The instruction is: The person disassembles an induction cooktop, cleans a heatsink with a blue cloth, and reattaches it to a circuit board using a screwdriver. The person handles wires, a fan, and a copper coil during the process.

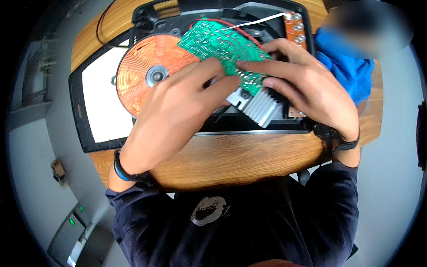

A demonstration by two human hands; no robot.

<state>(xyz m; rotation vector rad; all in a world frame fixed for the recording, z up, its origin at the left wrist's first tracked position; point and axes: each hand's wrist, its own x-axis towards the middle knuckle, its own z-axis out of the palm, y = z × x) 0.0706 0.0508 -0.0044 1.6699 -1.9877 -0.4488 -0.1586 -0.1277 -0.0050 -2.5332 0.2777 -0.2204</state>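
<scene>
A green circuit board (218, 42) is tilted over a black plastic housing (284, 127), its soldered side facing up. Both hands grip it. My left hand (178, 95) closes on its near left edge, fingertips partly hidden beneath. My right hand (307, 78) pinches its right end, the index finger lying on the soldered face. A finned silver heat sink (262, 111) hangs from the board's near edge. Left of the board lies a round copper coil (138, 66) with a grey centre. Red and white wires (258, 21) run by the board's far edge.
A narrow orange-brown board (295, 31) sits along the housing's right side. Under the coil is a black-framed panel with a white face (104, 95). A person in blue (351, 71) is at the far right of the wooden table (235, 155). A black cable (101, 24) loops at the far left.
</scene>
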